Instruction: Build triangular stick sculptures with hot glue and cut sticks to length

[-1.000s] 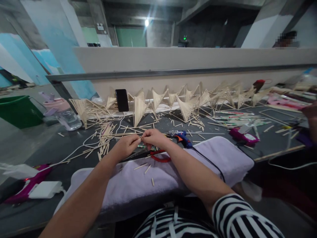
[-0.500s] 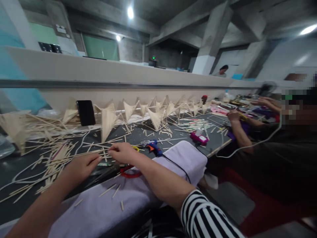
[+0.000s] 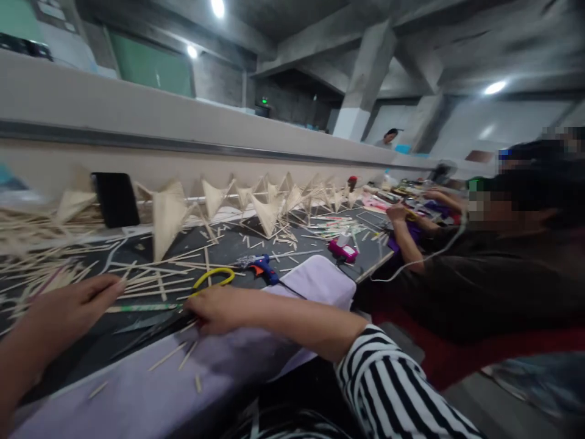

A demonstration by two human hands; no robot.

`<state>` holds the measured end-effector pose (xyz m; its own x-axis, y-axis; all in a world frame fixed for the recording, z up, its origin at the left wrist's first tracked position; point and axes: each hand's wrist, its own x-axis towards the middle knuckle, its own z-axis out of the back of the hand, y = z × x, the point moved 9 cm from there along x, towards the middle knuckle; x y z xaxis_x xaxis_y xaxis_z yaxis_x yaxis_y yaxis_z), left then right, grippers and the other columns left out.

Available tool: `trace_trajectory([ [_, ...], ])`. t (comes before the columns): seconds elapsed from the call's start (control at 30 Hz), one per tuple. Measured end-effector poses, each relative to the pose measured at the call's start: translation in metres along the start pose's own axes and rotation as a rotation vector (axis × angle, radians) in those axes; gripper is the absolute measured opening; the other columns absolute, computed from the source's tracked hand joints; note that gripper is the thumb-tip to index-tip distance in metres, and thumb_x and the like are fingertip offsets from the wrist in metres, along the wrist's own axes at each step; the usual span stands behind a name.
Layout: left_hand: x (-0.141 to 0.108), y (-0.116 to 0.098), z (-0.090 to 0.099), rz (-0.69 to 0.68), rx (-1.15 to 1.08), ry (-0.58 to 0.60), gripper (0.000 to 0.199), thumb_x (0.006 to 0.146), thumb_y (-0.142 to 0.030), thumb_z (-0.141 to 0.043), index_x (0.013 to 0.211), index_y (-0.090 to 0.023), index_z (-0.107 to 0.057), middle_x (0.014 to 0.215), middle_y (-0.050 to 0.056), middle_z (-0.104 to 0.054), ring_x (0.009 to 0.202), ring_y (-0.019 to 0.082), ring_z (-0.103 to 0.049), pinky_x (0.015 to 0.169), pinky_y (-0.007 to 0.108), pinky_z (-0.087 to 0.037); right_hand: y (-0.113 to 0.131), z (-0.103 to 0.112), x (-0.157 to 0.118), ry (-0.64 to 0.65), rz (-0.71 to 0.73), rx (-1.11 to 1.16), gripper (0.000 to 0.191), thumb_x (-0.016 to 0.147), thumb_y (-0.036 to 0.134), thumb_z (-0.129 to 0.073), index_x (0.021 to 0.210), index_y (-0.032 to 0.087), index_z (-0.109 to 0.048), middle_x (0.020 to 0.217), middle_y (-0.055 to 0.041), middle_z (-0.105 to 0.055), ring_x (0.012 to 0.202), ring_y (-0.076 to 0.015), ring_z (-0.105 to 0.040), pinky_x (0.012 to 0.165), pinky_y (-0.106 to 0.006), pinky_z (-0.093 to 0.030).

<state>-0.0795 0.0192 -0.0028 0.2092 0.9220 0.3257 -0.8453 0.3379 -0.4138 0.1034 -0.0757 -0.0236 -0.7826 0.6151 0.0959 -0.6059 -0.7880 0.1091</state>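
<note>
My left hand (image 3: pixel 82 308) is above the left of the table, thumb and fingers pinched on a thin wooden stick (image 3: pixel 130 270) whose tip sticks out. My right hand (image 3: pixel 222 310) is closed over the handles of a pair of scissors (image 3: pixel 150 334) lying at the table edge, blades pointing left; its fingers hide most of the handles. A yellow handle loop (image 3: pixel 214 277) stands up just behind the right hand. Beside the blades lies a green-and-white strip (image 3: pixel 144 308). Loose sticks (image 3: pixel 155 283) are strewn between and beyond my hands.
Pointed wooden stick frames (image 3: pixel 169 213) line the back of the table, with a black phone (image 3: pixel 116 200) among them. A blue glue gun (image 3: pixel 262 268) and pink device (image 3: pixel 342 250) lie to the right. Lilac cloth (image 3: pixel 320 277) covers the front edge. A co-worker (image 3: pixel 493 274) sits at right.
My right hand has moved from the sticks down onto the scissors' handles, covering the red one. My left hand has drawn away to the left. The view has turned somewhat right.
</note>
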Motion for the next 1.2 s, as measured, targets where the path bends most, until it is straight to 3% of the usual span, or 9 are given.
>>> trace_trajectory([
  [0.1,-0.008,-0.028,0.009,0.043,0.141,0.105,0.029,0.075,-0.042,-0.043,0.079,-0.021,-0.062,0.075,0.002,-0.064,0.073,0.02,-0.056,0.061,0.025,-0.034,-0.012,0.003,0.0,-0.007,-0.027,0.107,0.034,0.073,0.029,-0.058,0.104,0.016,-0.053,0.097,-0.0081,-0.058,0.087,-0.0195,-0.055,0.072,-0.029,-0.045],
  [0.2,-0.012,-0.042,0.021,0.028,0.151,0.055,0.029,0.077,-0.04,-0.04,0.066,-0.019,-0.057,0.061,0.0,-0.056,0.062,0.015,-0.051,0.057,0.024,-0.03,-0.024,0.002,-0.008,-0.034,-0.1,0.188,0.038,0.073,0.026,-0.059,0.109,0.017,-0.053,0.104,-0.0091,-0.054,0.095,-0.0194,-0.053,0.079,-0.03,-0.043],
  [0.43,-0.017,-0.038,0.02,-0.052,0.035,-0.018,0.03,0.078,-0.037,-0.04,0.055,-0.018,-0.046,0.051,-0.003,-0.043,0.053,0.011,-0.04,0.052,0.023,-0.024,-0.036,-0.003,-0.026,0.014,-0.103,0.252,0.049,0.072,0.011,-0.053,0.12,0.022,-0.047,0.115,-0.0068,-0.05,0.106,-0.0179,-0.049,0.088,-0.028,-0.038],
  [0.57,-0.017,-0.037,0.019,-0.061,0.032,-0.027,0.029,0.078,-0.036,-0.041,0.056,-0.017,-0.047,0.052,-0.003,-0.044,0.053,0.01,-0.04,0.052,0.023,-0.023,-0.045,-0.01,-0.017,0.031,-0.259,0.222,0.066,0.065,0.011,-0.058,0.127,0.02,-0.038,0.117,-0.0105,-0.048,0.094,-0.0194,-0.056,0.076,-0.027,-0.043],
  [0.7,-0.017,-0.034,0.025,-0.031,0.031,-0.033,0.03,0.077,-0.035,-0.041,0.054,-0.017,-0.045,0.05,-0.004,-0.04,0.051,0.01,-0.038,0.051,0.024,-0.021,-0.04,-0.01,-0.002,0.038,-0.311,0.062,0.041,0.064,0.019,-0.062,0.104,0.016,-0.056,0.102,-0.0119,-0.054,0.076,-0.0207,-0.058,0.063,-0.028,-0.043],
  [0.87,-0.019,-0.029,0.042,-0.006,-0.006,-0.086,0.031,0.077,-0.036,-0.042,0.053,-0.016,-0.044,0.051,-0.004,-0.039,0.053,0.01,-0.038,0.053,0.023,-0.024,-0.028,0.021,-0.001,-0.012,-0.195,-0.056,0.015,0.064,0.019,-0.061,0.078,0.017,-0.063,0.086,-0.01,-0.057,0.074,-0.0214,-0.057,0.063,-0.03,-0.042],
  [1.03,-0.022,-0.007,0.052,0.149,-0.378,-0.154,0.025,0.075,-0.038,-0.046,0.065,-0.016,-0.054,0.048,-0.004,-0.042,0.048,0.009,-0.036,0.046,0.021,-0.025,-0.03,0.058,-0.014,-0.153,-0.102,0.28,0.034,0.072,0.021,-0.054,0.106,0.02,-0.055,0.098,-0.0071,-0.058,0.089,-0.0177,-0.055,0.077,-0.029,-0.043],
  [1.13,-0.024,-0.005,0.039,0.212,-0.779,-0.112,0.023,0.075,-0.039,-0.049,0.071,-0.016,-0.053,0.047,-0.005,-0.038,0.039,0.006,-0.029,0.039,0.019,-0.018,-0.035,0.058,-0.013,-0.254,-0.145,0.597,0.072,0.063,0.006,-0.05,0.13,0.022,-0.028,0.103,-0.0047,-0.057,0.088,-0.0148,-0.057,0.074,-0.026,-0.045],
  [1.2,-0.025,-0.011,0.03,0.227,-0.973,-0.057,0.023,0.074,-0.039,-0.052,0.072,-0.016,-0.052,0.048,-0.006,-0.039,0.036,0.004,-0.025,0.036,0.017,-0.014,-0.031,0.049,-0.005,-0.302,-0.13,0.767,0.078,0.059,0.0,-0.045,0.131,0.024,-0.024,0.103,-0.0035,-0.058,0.087,-0.0136,-0.058,0.072,-0.024,-0.045],
])
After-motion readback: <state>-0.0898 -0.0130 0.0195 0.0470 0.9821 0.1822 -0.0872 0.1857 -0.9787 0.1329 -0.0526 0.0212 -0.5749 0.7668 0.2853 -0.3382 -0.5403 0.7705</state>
